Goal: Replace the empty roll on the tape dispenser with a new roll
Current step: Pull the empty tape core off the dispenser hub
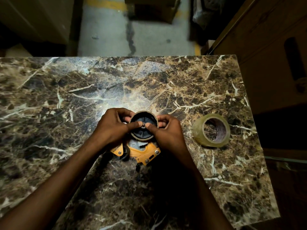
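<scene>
An orange tape dispenser (142, 151) lies on the marble table (66, 100), its black wheel facing up. The empty cardboard roll (144, 113) sits around that wheel. My left hand (114, 128) grips the roll's left side, thumb on the wheel's hub. On the other side, my right hand (167, 131) grips the roll, its thumb meeting the left thumb at the hub. A new roll of clear tape (211, 130) stands tilted on the table to the right, apart from both hands.
The table's far edge (116, 55) gives onto a pale concrete floor with a dark box (152, 10) on it. A wooden cabinet (265, 55) stands past the table's right edge.
</scene>
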